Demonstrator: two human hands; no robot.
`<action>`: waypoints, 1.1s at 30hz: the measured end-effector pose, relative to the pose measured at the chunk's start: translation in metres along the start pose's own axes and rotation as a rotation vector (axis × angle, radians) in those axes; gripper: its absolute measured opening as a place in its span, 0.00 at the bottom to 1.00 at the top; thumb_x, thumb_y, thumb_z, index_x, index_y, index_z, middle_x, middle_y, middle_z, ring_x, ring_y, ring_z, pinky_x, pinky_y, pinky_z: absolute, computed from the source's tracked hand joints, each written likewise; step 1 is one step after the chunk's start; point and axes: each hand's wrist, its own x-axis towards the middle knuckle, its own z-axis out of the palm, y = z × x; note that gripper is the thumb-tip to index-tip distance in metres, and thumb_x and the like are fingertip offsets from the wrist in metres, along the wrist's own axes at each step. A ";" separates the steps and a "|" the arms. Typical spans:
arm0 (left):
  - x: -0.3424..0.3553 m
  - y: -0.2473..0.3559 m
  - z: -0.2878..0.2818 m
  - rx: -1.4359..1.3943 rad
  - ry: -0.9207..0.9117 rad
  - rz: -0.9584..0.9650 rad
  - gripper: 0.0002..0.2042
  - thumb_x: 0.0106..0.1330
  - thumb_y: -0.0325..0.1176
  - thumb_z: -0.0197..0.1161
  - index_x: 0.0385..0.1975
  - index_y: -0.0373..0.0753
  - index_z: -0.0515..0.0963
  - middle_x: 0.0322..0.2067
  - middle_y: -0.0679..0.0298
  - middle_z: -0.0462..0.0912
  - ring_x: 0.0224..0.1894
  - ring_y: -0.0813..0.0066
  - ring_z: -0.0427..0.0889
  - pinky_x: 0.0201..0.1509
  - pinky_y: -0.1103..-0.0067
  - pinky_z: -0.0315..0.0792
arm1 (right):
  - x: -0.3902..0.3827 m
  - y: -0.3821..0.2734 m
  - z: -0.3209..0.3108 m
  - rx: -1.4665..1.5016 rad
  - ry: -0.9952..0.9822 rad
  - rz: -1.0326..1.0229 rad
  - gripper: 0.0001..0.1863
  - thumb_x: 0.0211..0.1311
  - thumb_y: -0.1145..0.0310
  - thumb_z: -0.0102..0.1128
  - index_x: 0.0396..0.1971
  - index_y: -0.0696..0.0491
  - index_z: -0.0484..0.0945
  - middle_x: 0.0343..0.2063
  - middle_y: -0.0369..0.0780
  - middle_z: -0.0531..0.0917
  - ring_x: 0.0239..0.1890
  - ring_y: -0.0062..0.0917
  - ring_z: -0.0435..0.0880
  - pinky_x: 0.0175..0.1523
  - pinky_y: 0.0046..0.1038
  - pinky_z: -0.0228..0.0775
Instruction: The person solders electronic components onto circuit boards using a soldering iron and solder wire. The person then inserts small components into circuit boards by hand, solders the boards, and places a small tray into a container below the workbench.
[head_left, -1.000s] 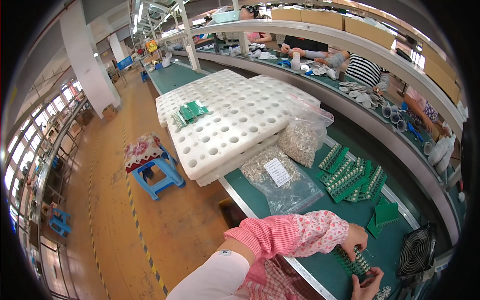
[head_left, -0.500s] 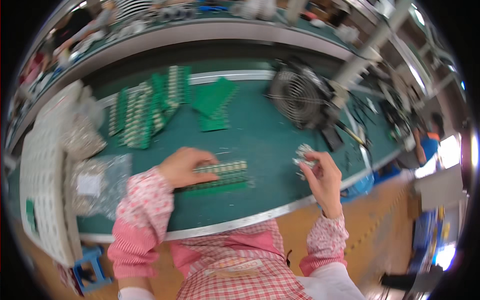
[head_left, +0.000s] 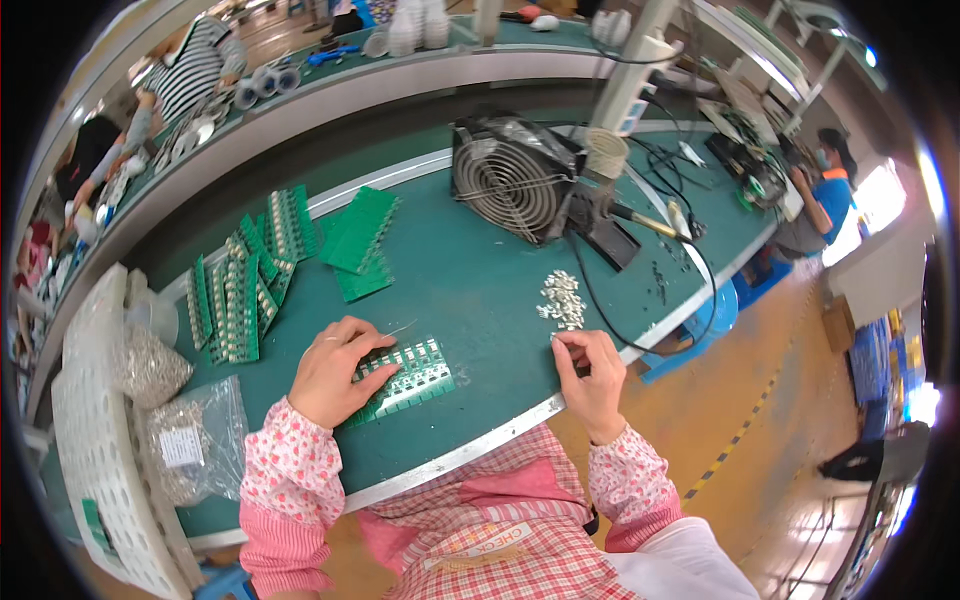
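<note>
A green circuit board panel point(head_left: 418, 378) lies on the green bench top, with rows of small white connectors along it. My left hand point(head_left: 343, 370) grips its left end, with thumb and forefinger on the board. To the right is a pile of small white and metallic connectors point(head_left: 562, 298). Just on the near side of that pile, my right hand point(head_left: 594, 378) has thumb and forefinger pinched together. Whatever is between those fingertips is too small to make out.
Populated boards point(head_left: 236, 300) and bare green boards point(head_left: 358, 240) lie at the back left. Bags of small parts point(head_left: 195, 445) stand beside a white perforated tray point(head_left: 95, 420). A black fan point(head_left: 513, 180) and a soldering iron point(head_left: 645, 220) with a looping cable are at the back right.
My right hand has moved back from over the connector pile to its near edge, fingers now pinched. My left hand stays on the board panel. The whole view has swung.
</note>
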 end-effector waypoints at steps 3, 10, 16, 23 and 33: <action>0.008 0.004 0.014 0.100 0.113 0.136 0.12 0.54 0.33 0.65 0.37 0.37 0.78 0.38 0.61 0.75 0.42 0.59 0.74 0.46 0.70 0.67 | -0.002 0.010 0.006 0.018 0.123 0.034 0.05 0.49 0.78 0.65 0.27 0.55 0.79 0.23 0.38 0.79 0.20 0.20 0.77 0.24 0.19 0.68; -0.059 0.075 0.044 0.083 0.260 -0.007 0.11 0.65 0.28 0.48 0.19 0.36 0.68 0.23 0.58 0.69 0.31 0.58 0.69 0.34 0.67 0.59 | 0.001 0.012 -0.003 0.001 0.152 -0.049 0.06 0.45 0.75 0.66 0.25 0.52 0.79 0.21 0.36 0.79 0.21 0.25 0.78 0.26 0.25 0.71; -0.089 0.080 0.092 0.262 0.413 -0.070 0.12 0.65 0.32 0.51 0.21 0.32 0.71 0.23 0.50 0.71 0.27 0.49 0.69 0.32 0.62 0.62 | -0.005 0.017 -0.010 -0.006 0.115 -0.112 0.05 0.47 0.69 0.66 0.24 0.49 0.78 0.20 0.33 0.78 0.22 0.25 0.79 0.26 0.24 0.69; -0.080 0.080 0.121 0.696 0.537 -0.051 0.12 0.63 0.34 0.57 0.19 0.35 0.69 0.22 0.47 0.68 0.25 0.46 0.66 0.29 0.58 0.59 | 0.002 0.027 -0.026 -0.022 -0.036 -0.293 0.05 0.49 0.67 0.63 0.25 0.47 0.75 0.18 0.29 0.69 0.20 0.15 0.71 0.23 0.18 0.59; -0.135 0.039 0.120 0.706 -0.208 -0.616 0.17 0.62 0.34 0.58 0.48 0.33 0.73 0.53 0.42 0.69 0.56 0.34 0.64 0.60 0.50 0.57 | 0.059 0.035 -0.129 0.414 -0.159 -0.279 0.07 0.49 0.70 0.59 0.30 0.52 0.76 0.20 0.32 0.72 0.22 0.20 0.74 0.24 0.22 0.66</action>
